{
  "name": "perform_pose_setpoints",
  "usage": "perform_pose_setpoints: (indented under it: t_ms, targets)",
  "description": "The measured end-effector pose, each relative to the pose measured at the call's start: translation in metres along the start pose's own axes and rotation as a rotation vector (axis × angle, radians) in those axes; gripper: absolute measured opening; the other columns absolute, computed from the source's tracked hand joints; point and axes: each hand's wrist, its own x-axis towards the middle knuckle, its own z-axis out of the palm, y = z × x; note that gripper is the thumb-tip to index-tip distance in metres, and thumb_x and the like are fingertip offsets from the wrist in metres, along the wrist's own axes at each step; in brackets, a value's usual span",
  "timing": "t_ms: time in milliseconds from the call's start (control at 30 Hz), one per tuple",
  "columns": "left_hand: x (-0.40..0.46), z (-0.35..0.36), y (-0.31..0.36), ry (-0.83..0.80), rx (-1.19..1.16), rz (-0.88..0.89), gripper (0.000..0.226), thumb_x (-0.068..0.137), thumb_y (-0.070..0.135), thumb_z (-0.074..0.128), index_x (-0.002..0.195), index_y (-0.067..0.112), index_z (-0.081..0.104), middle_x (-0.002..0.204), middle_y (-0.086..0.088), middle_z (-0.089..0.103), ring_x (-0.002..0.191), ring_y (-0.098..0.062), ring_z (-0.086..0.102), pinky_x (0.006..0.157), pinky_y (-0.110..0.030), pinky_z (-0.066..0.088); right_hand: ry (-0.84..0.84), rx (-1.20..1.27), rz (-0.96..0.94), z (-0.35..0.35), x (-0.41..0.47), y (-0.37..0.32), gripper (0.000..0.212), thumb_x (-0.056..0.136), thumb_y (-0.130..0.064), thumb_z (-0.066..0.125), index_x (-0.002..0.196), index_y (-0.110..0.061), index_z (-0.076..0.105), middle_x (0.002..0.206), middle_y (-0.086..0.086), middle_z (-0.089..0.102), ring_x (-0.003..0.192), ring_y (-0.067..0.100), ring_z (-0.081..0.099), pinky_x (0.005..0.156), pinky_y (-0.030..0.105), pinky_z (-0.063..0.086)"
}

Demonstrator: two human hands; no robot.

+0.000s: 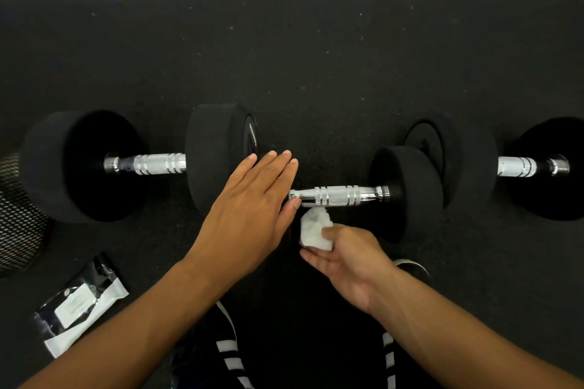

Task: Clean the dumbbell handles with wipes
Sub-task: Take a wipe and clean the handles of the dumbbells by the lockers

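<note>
While you kneel on the black rubber floor (316,57), your right hand (344,259) pinches a crumpled white wipe (314,229) between thumb and fingers, just below the ridged chrome handle of the middle dumbbell (338,195). Your left hand (252,211) lies flat with straight, relaxed fingers over the left end of this dumbbell, probably to steady it. I judge the wiping of this handle is in progress; next you need to press the wipe on the bar and rub along the ridges. Near left lies the black-and-white wipes packet (80,303). Farther, two more black dumbbells wait, left (145,164) and right (518,166).
</note>
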Motion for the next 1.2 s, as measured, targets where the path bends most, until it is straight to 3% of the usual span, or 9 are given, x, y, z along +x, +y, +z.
perform_pose_setpoints:
  t_ms: [133, 267, 367, 533, 800, 1067, 1200]
  targets:
    - [0.0, 0.002, 0.0, 0.009, -0.009, -0.002, 0.057, 0.102, 0.039, 0.037, 0.15, 0.01, 0.044, 0.157, -0.007, 0.043, 0.147, -0.02, 0.038, 0.124, -0.042, 0.024, 0.024, 0.016, -0.026, -0.007, 0.006, -0.001, 0.02, 0.101, 0.006, 0.044, 0.114, -0.003, 0.056, 0.12, 0.021, 0.063, 0.112, 0.035, 0.066, 0.099, 0.049, 0.054]
    - [0.0, 0.002, 0.0, 0.022, -0.021, -0.002, 0.057, 0.102, 0.039, 0.035, 0.15, 0.01, 0.044, 0.157, -0.007, 0.043, 0.146, -0.02, 0.038, 0.123, -0.042, 0.025, 0.011, 0.137, -0.109, -0.01, 0.008, -0.009, 0.024, 0.103, 0.002, 0.044, 0.124, 0.002, 0.056, 0.121, 0.022, 0.066, 0.11, 0.035, 0.068, 0.101, 0.049, 0.054]
    - [0.0, 0.003, 0.001, 0.034, -0.021, -0.009, 0.056, 0.102, 0.039, 0.034, 0.149, 0.01, 0.045, 0.156, -0.007, 0.044, 0.146, -0.021, 0.039, 0.123, -0.042, 0.025, -0.003, 0.186, -0.151, -0.006, 0.006, -0.01, 0.024, 0.104, 0.0, 0.044, 0.12, -0.001, 0.062, 0.119, 0.018, 0.069, 0.112, 0.032, 0.067, 0.104, 0.046, 0.053]
    - [0.0, 0.003, 0.004, 0.05, -0.023, -0.018, 0.054, 0.102, 0.036, 0.037, 0.148, 0.009, 0.047, 0.155, -0.009, 0.046, 0.145, -0.022, 0.041, 0.122, -0.043, 0.026, -0.095, 0.082, -0.1, 0.016, 0.003, 0.005, 0.029, 0.103, -0.001, 0.045, 0.118, -0.006, 0.068, 0.118, 0.013, 0.074, 0.113, 0.024, 0.069, 0.096, 0.034, 0.055]
    - [-0.001, -0.001, 0.001, 0.023, -0.019, -0.006, 0.056, 0.102, 0.038, 0.036, 0.149, 0.009, 0.045, 0.156, -0.008, 0.044, 0.146, -0.021, 0.039, 0.124, -0.04, 0.023, 0.013, 0.197, -0.07, -0.004, 0.0, -0.021, 0.026, 0.1, 0.005, 0.045, 0.123, 0.005, 0.058, 0.114, 0.026, 0.069, 0.105, 0.037, 0.069, 0.104, 0.054, 0.051]
    - [0.0, -0.002, 0.0, -0.001, -0.027, -0.004, 0.057, 0.102, 0.04, 0.036, 0.15, 0.011, 0.044, 0.157, -0.007, 0.043, 0.147, -0.02, 0.038, 0.124, -0.04, 0.023, 0.118, 0.274, -0.122, -0.007, -0.008, -0.025, 0.029, 0.101, 0.007, 0.043, 0.128, 0.005, 0.054, 0.118, 0.025, 0.066, 0.104, 0.034, 0.067, 0.106, 0.052, 0.05]
    - [-0.001, -0.002, 0.002, 0.013, -0.045, -0.01, 0.057, 0.102, 0.039, 0.036, 0.149, 0.009, 0.045, 0.157, -0.007, 0.043, 0.146, -0.021, 0.039, 0.123, -0.041, 0.024, 0.012, 0.14, -0.043, 0.001, -0.013, -0.022, 0.035, 0.101, 0.003, 0.046, 0.136, 0.001, 0.051, 0.119, 0.022, 0.066, 0.107, 0.033, 0.067, 0.107, 0.052, 0.049]
